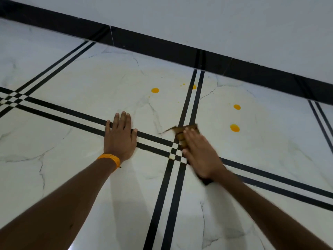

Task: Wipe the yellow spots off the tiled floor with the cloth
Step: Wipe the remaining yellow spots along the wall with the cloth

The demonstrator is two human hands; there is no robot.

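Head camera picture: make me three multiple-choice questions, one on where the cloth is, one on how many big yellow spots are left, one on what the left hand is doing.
1. The brown cloth lies:
A. under the right hand
B. under the left hand
C. against the wall

2. Large yellow spots on the tiled floor:
A. none
B. three
C. seven

3. The left hand is:
A. gripping the cloth
B. raised in the air
C. flat on the floor, empty

Answers: 1 A, the right palm presses it at the stripe crossing. 2 B, one left of the stripes, two right. 3 C, fingers spread on the tile.
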